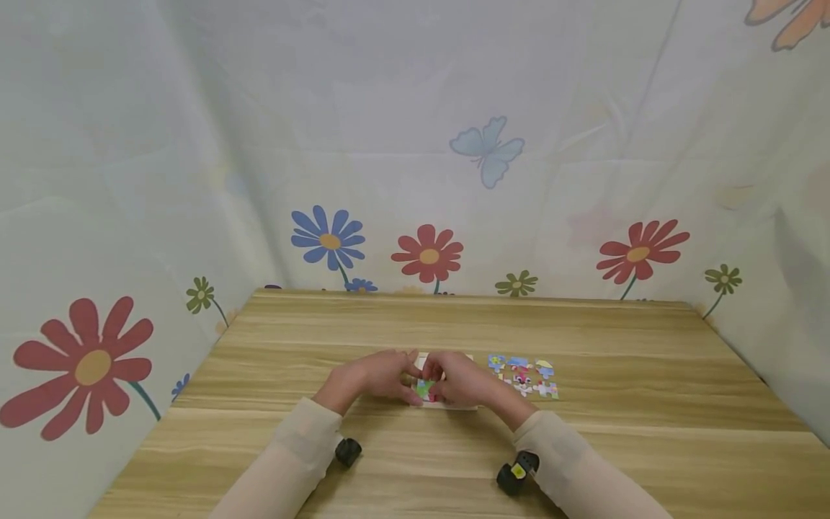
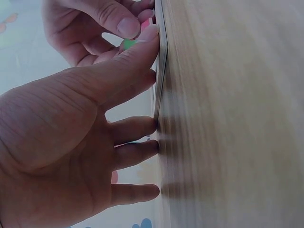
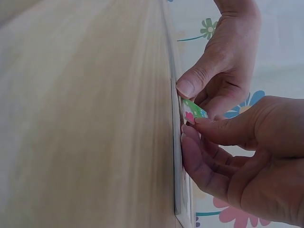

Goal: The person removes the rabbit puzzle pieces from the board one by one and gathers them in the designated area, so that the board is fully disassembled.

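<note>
My right hand (image 1: 468,380) pinches a jigsaw puzzle piece (image 3: 194,111), green with a pink patch, between thumb and fingers. The piece stands tilted over a thin, pale puzzle board (image 3: 178,190) lying on the table. My left hand (image 1: 384,373) is at the board's left side. In the left wrist view its thumb (image 2: 135,53) lies along the board's edge close to the piece, while the other fingers reach down straight, their tips at the board and the tabletop. Both hands hide most of the board's face.
Several loose puzzle pieces (image 1: 522,378), blue, pink and yellow, lie to the right of the board. The wooden table (image 1: 402,461) ends at the back against a white cloth (image 1: 389,108) printed with flowers and butterflies. A black camera (image 1: 512,477) hangs below the right wrist.
</note>
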Action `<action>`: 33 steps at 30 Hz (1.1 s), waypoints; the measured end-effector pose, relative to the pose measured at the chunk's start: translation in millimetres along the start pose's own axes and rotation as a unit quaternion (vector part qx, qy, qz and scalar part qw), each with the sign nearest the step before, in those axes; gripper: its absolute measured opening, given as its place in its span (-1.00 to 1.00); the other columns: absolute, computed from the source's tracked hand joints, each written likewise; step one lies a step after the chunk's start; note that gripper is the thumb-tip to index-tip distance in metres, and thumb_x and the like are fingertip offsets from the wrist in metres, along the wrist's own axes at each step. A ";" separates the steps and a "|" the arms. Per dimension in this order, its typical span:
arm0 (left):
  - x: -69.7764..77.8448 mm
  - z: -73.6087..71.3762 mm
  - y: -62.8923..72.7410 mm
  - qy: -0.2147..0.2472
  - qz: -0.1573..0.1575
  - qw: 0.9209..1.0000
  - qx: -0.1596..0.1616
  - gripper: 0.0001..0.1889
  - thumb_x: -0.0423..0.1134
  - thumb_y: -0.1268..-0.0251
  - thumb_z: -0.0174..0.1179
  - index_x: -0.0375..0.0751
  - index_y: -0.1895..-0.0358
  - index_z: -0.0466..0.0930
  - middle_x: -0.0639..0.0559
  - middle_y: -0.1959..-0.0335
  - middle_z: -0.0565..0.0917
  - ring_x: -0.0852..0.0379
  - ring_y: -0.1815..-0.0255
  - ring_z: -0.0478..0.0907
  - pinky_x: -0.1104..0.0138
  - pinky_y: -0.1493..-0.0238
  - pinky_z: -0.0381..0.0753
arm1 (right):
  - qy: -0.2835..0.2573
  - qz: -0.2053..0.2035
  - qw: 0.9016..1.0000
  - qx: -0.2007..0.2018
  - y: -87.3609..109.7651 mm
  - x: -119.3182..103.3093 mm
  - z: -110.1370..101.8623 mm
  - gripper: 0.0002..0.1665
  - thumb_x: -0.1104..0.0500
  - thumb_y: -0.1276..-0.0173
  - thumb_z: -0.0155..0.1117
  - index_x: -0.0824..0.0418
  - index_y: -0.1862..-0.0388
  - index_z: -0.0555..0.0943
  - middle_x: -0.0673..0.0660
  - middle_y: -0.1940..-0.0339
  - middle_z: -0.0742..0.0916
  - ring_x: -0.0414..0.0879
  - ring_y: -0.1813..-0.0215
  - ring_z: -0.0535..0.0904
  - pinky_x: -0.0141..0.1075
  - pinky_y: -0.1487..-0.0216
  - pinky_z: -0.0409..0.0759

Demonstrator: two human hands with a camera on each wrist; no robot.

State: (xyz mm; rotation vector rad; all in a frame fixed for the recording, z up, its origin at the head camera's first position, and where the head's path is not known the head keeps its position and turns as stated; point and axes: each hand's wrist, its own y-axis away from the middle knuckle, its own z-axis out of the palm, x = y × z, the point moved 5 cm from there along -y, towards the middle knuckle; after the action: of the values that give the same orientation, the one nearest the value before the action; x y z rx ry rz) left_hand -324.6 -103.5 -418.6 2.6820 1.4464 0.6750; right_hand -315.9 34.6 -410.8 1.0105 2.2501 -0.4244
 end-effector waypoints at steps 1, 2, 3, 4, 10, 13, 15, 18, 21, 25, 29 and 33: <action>-0.1 -0.1 -0.2 0.000 0.000 1.000 0.000 -0.49 0.09 -0.21 0.39 -0.05 -0.19 0.69 -0.17 -0.52 0.25 -0.09 -0.45 0.30 0.07 -0.42 0.28 | -0.006 0.004 1.000 -0.002 0.2 0.8 -0.2 -0.81 0.51 -0.28 0.28 0.28 0.23 0.59 0.12 0.37 0.64 -0.14 0.40 0.52 -0.35 0.44 0.51; -0.2 -0.2 -0.4 -0.001 0.001 1.000 -0.001 -0.48 0.09 -0.21 0.39 -0.05 -0.19 0.69 -0.17 -0.52 0.26 -0.09 -0.45 0.30 0.07 -0.42 0.28 | -0.014 0.007 1.000 -0.003 0.3 1.6 -0.4 -0.82 0.50 -0.29 0.28 0.28 0.23 0.59 0.12 0.37 0.64 -0.15 0.43 0.52 -0.35 0.46 0.51; -0.3 -0.2 -0.5 0.000 0.001 1.000 -0.001 -0.48 0.09 -0.21 0.39 -0.05 -0.20 0.68 -0.18 -0.52 0.26 -0.09 -0.46 0.29 0.07 -0.43 0.28 | -0.021 0.010 1.000 -0.004 0.6 2.2 -0.9 -0.83 0.50 -0.30 0.27 0.29 0.22 0.59 0.12 0.37 0.64 -0.15 0.45 0.53 -0.36 0.48 0.52; -0.5 0.0 -0.7 0.001 0.001 1.000 -0.001 -0.47 0.09 -0.21 0.40 -0.06 -0.20 0.68 -0.18 -0.52 0.26 -0.10 -0.46 0.29 0.07 -0.43 0.28 | -0.030 0.013 0.999 -0.004 0.6 3.0 -1.5 -0.83 0.50 -0.30 0.27 0.30 0.21 0.60 0.13 0.36 0.64 -0.15 0.46 0.53 -0.36 0.49 0.52; -1.2 2.1 -1.3 0.002 -0.005 1.000 -0.005 -0.40 0.11 -0.18 0.40 -0.03 -0.27 0.62 -0.15 -0.53 0.25 -0.11 -0.49 0.25 0.06 -0.44 0.27 | -0.047 0.028 0.998 0.011 2.4 7.6 -7.6 -0.83 0.48 -0.30 0.31 0.30 0.19 0.69 0.15 0.29 0.69 -0.13 0.45 0.58 -0.35 0.47 0.59; -0.6 2.6 -1.6 -0.002 -0.008 1.000 -0.005 -0.40 0.12 -0.18 0.40 0.01 -0.28 0.62 -0.14 -0.53 0.26 -0.10 -0.48 0.26 0.05 -0.43 0.27 | -0.051 0.044 0.997 0.022 4.1 8.7 -11.6 -0.82 0.48 -0.32 0.28 0.31 0.19 0.72 0.14 0.29 0.71 -0.10 0.48 0.61 -0.32 0.47 0.63; -0.2 2.4 -2.2 -0.005 -0.009 1.000 -0.004 -0.41 0.12 -0.17 0.40 0.02 -0.26 0.63 -0.13 -0.52 0.26 -0.08 -0.48 0.27 0.05 -0.44 0.27 | -0.066 0.052 0.996 0.027 5.5 8.5 -14.4 -0.81 0.49 -0.33 0.25 0.34 0.18 0.72 0.15 0.29 0.71 -0.07 0.50 0.64 -0.29 0.47 0.66; 0.7 1.8 -2.8 -0.004 -0.008 1.000 -0.003 -0.43 0.12 -0.18 0.40 0.02 -0.25 0.64 -0.15 -0.52 0.27 -0.08 -0.49 0.26 0.06 -0.44 0.26 | -0.104 0.067 0.992 0.025 7.3 10.0 -17.5 -0.81 0.50 -0.37 0.19 0.38 0.14 0.70 0.19 0.27 0.70 0.00 0.51 0.69 -0.22 0.47 0.70; 0.6 1.4 -2.8 0.001 -0.011 1.000 -0.004 -0.41 0.12 -0.18 0.40 0.06 -0.28 0.62 -0.18 -0.52 0.26 -0.11 -0.50 0.24 0.05 -0.45 0.25 | -0.133 0.077 0.988 0.024 8.8 13.2 -21.7 -0.80 0.52 -0.38 0.15 0.42 0.12 0.69 0.22 0.26 0.70 0.02 0.49 0.71 -0.17 0.44 0.72; -0.7 0.5 -2.0 0.006 -0.021 1.000 -0.004 -0.37 0.13 -0.17 0.40 0.13 -0.34 0.55 -0.19 -0.54 0.22 -0.13 -0.51 0.21 0.03 -0.45 0.23 | -0.154 0.085 0.984 0.027 10.5 19.7 -27.8 -0.79 0.52 -0.37 0.15 0.48 0.09 0.67 0.27 0.30 0.72 0.04 0.46 0.73 -0.14 0.40 0.73; -3.0 0.4 -2.8 0.002 -0.022 1.000 -0.003 -0.36 0.15 -0.16 0.40 0.15 -0.35 0.54 -0.19 -0.54 0.21 -0.12 -0.51 0.22 0.03 -0.45 0.24 | -0.170 0.090 0.981 0.024 11.5 24.3 -30.6 -0.78 0.53 -0.29 0.25 0.51 0.08 0.67 0.30 0.24 0.72 0.06 0.43 0.74 -0.15 0.37 0.74; -4.8 2.4 -4.2 0.001 -0.025 1.000 -0.006 -0.34 0.17 -0.14 0.39 0.17 -0.35 0.54 -0.17 -0.55 0.21 -0.12 -0.51 0.21 0.02 -0.45 0.23 | -0.170 0.087 0.981 0.022 12.2 25.5 -30.1 -0.73 0.55 -0.20 0.31 0.47 0.09 0.69 0.26 0.17 0.69 0.04 0.42 0.74 -0.15 0.36 0.74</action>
State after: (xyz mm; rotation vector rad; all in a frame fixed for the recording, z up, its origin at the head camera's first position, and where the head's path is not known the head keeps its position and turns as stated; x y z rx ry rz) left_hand -329.3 -104.6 -423.5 2.6270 1.4998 0.6822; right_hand -332.1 72.1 -405.5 1.0582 1.8400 -0.5284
